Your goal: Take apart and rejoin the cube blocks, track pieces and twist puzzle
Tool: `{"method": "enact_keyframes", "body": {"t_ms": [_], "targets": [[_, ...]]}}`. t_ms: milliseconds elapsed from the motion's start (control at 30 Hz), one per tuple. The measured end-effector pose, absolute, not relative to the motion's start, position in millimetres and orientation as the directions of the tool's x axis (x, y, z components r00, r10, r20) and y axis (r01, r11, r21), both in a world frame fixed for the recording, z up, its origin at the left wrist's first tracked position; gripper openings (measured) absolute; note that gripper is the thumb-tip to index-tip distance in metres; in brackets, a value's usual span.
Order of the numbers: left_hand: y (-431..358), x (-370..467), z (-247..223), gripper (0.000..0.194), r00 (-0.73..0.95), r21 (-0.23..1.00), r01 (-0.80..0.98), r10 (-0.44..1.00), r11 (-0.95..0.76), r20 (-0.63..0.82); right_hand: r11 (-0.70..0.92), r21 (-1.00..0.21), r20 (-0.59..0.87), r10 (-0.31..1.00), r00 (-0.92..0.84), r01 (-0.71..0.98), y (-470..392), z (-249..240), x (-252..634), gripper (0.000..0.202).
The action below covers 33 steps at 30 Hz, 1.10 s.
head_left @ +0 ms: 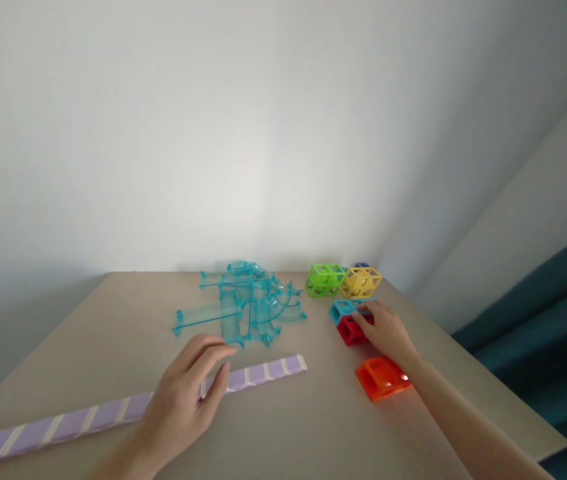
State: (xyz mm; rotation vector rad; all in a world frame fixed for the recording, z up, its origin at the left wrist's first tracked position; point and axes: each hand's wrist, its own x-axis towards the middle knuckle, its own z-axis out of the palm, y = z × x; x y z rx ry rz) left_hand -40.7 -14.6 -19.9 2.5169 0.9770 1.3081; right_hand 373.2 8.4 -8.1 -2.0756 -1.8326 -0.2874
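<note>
My left hand (pixel 186 383) hovers over a long purple-and-white striped strip (pixel 268 371), fingers curved and thumb apart, with nothing in it. Just beyond its fingertips lies a pile of clear teal plastic track pieces (pixel 251 303), some straight and some curved. My right hand (pixel 386 330) is at the right, its thumb and fingers closed on a red open-frame block (pixel 351 330). Against the red block sits a light-blue frame block (pixel 342 309), partly covered by the fingers. Nearer to me, beside my right wrist, an orange translucent block (pixel 379 379) rests on the table.
Green frame blocks (pixel 324 280) and yellow frame blocks (pixel 361 283) stand at the back right, with a dark blue piece (pixel 361 265) partly hidden behind. A white wall (pixel 263 133) borders the beige table (pixel 323 433). A teal curtain (pixel 553 347) hangs beyond the right edge.
</note>
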Motion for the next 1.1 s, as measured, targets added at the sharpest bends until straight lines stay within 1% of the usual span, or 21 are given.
{"method": "enact_keyframes", "body": {"t_ms": [67,133,233,300,333,433,533,633,733,833,967,1100], "targets": [[-28,-17,-21,0.031,0.475,0.411,0.410,0.575,-0.814,0.666,-0.085,-0.131,0.387,0.913,0.130,0.988,8,-8,372,0.024],[-43,15,-23,0.040,0.564,0.423,0.316,0.527,-0.849,0.636,-0.094,-0.136,0.407,0.902,0.142,0.986,8,-8,370,0.023],[-59,68,-30,0.049,0.652,0.453,0.205,0.466,-0.868,0.598,-0.168,-0.154,0.459,0.860,0.221,0.974,5,-8,365,0.028],[-60,101,-35,0.053,0.676,0.466,0.173,0.449,-0.868,0.585,-0.213,-0.175,0.469,0.840,0.272,0.961,2,-7,362,0.029],[-57,116,-36,0.053,0.658,0.478,0.176,0.464,-0.861,0.593,-0.223,-0.185,0.461,0.840,0.285,0.957,1,-6,360,0.027],[-40,154,-39,0.057,0.560,0.501,0.271,0.558,-0.822,0.613,-0.220,-0.210,0.427,0.856,0.292,0.953,0,-3,357,0.019],[-17,182,-35,0.059,0.525,0.477,0.323,0.574,-0.818,0.629,-0.210,-0.228,0.415,0.862,0.290,0.951,0,0,358,0.018],[0,199,-28,0.060,0.548,0.462,0.343,0.573,-0.818,0.609,-0.151,-0.231,0.402,0.884,0.236,0.961,-4,4,364,0.019],[9,207,-24,0.049,0.568,0.464,0.380,0.598,-0.800,0.566,-0.047,-0.222,0.370,0.920,0.128,0.974,-15,6,371,0.014],[13,209,-23,0.038,0.573,0.455,0.411,0.612,-0.790,0.545,0.008,-0.221,0.363,0.929,0.074,0.975,-25,2,375,0.015],[16,211,-25,0.040,0.576,0.447,0.444,0.630,-0.777,0.521,-0.003,-0.228,0.377,0.922,0.091,0.974,-32,-4,373,0.016],[21,213,-26,0.042,0.575,0.460,0.479,0.663,-0.748,0.480,-0.051,-0.234,0.388,0.911,0.142,0.971,-29,-6,373,0.017]]}}
